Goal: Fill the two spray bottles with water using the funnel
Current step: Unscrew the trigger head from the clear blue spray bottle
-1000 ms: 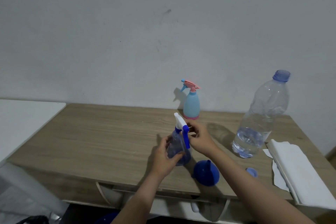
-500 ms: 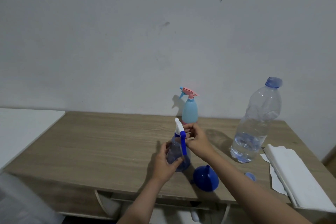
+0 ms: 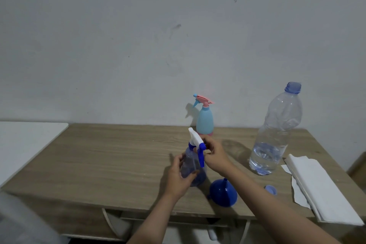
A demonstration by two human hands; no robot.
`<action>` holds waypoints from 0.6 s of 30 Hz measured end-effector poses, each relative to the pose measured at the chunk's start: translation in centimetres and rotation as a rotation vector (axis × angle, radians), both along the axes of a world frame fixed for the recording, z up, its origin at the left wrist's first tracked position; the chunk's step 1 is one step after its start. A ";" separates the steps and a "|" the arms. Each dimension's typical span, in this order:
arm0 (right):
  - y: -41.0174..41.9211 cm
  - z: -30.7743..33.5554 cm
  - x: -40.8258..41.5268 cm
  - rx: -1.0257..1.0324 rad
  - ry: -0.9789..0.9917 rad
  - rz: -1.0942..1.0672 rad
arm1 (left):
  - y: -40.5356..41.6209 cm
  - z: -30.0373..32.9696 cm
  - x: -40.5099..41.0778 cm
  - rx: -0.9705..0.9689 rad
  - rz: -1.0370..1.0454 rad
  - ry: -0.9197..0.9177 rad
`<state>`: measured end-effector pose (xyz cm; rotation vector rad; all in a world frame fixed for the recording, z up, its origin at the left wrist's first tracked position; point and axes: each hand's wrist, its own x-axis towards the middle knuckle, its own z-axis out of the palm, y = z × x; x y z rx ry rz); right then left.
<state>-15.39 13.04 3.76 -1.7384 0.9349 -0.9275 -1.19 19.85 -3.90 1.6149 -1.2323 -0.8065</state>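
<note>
— Near the front edge of the counter (image 3: 99, 156) we have the clear blue spray bottle (image 3: 193, 168) upright. Our left hand (image 3: 179, 174) wraps its body, fingers curled closed around it. Our right hand (image 3: 214, 154) pinches the white-and-blue spray head (image 3: 195, 140), fingers closed on it at the neck.

— Step, as we judge it?

— Turning the head on the neck. On or off, we cannot tell.

— Risks?

— The bottle sits close to the edge; a hard twist with a loose left grip could tip it or skid it off. The funnel (image 3: 223, 194) lies mouth-down just beside the right forearm, so a careless elbow may knock it. The big water bottle (image 3: 277, 134) stands uncapped, well apart to the right; a bump would spill onto the folded paper (image 3: 320, 188).

— Count?

— Two spray bottles: ours, and the pale blue one with the pink head (image 3: 205, 123) by the wall. One funnel. One water bottle, about a third full. One loose cap (image 3: 271, 190). One stack of paper.
</note>
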 end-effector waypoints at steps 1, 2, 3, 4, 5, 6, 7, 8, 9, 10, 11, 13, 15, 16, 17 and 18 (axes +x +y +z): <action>0.1 0.1 0.0 -0.004 0.003 0.002 | 0.1 0.0 0.0 -0.002 -0.004 -0.006; 0.2 0.3 0.0 -0.017 0.006 0.004 | 0.1 0.0 0.0 -0.004 -0.007 -0.015; 0.2 0.4 -0.1 -0.030 0.006 0.007 | 0.2 0.1 0.0 -0.007 -0.009 -0.029; 0.3 0.5 -0.1 -0.042 0.004 0.005 | 0.3 0.3 -0.1 -0.012 -0.008 -0.033; 0.2 0.5 -0.1 -0.046 -0.007 0.001 | 0.3 0.4 -0.1 -0.021 -0.007 -0.027; 0.2 0.7 -0.1 -0.047 -0.018 -0.011 | 0.3 0.3 -0.2 -0.029 -0.005 -0.017; 0.2 0.9 0.0 -0.052 -0.033 -0.027 | 0.3 0.4 -0.3 -0.034 -0.002 0.000; 0.2 1.3 0.0 -0.056 -0.050 -0.049 | 0.3 0.3 -0.4 -0.038 -0.001 0.031; 0.2 1.8 0.1 -0.059 -0.083 -0.072 | 0.3 0.3 -0.4 -0.039 -0.004 0.072; 0.3 2.4 0.2 -0.063 -0.123 -0.101 | 0.2 0.2 -0.4 -0.038 -0.008 0.106; 0.4 3.1 0.3 -0.073 -0.180 -0.127 | 0.1 0.0 -0.4 -0.029 -0.014 0.129; 0.8 5.1 0.5 -0.098 -0.346 -0.187 | 0.1 0.0 -0.4 -0.025 -0.032 0.154; 0.9 7.4 0.4 -0.133 -0.538 -0.252 | -0.1 -0.1 -0.3 -0.035 -0.028 0.175; 0.8 8.6 0.3 -0.160 -0.606 -0.280 | -0.1 -0.1 -0.2 -0.034 -0.028 0.188; 0.7 9.7 0.1 -0.190 -0.655 -0.298 | -0.2 -0.3 -0.2 -0.032 -0.031 0.191; 0.6 10.5 -0.2 -0.219 -0.686 -0.311 | -0.2 -0.4 -0.1 -0.031 -0.037 0.187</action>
